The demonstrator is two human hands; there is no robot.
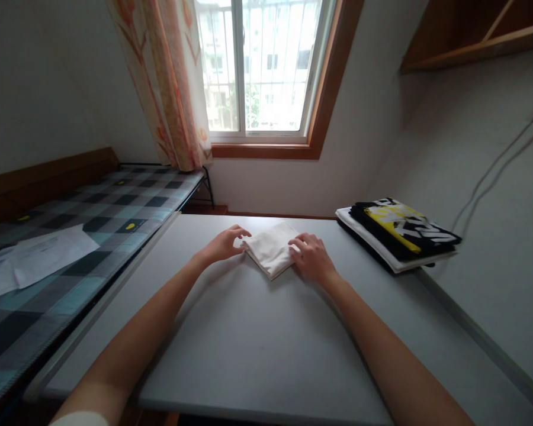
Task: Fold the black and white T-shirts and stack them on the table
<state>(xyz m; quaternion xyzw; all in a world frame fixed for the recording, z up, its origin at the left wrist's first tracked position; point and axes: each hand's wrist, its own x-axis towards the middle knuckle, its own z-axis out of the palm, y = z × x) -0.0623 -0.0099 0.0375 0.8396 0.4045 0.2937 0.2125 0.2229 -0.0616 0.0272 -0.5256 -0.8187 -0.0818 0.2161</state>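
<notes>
A small folded white cloth [270,248] lies on the pale grey table [257,349], one corner pointing toward me. At its left corner is my left hand [229,242], thumb and fingers curved round the edge in a pinch. My right hand [311,255] rests on the cloth's right side, with its curled fingertips touching the fabric and the palm beside it. What lies under the right fingers is partly hidden.
A stack of folded black, white and yellow clothes [400,231] sits at the table's right back. To the left, a checked bed [160,189] holds papers [55,254]. Behind are a window and a curtain [173,89]; a wooden shelf [484,52] hangs upper right.
</notes>
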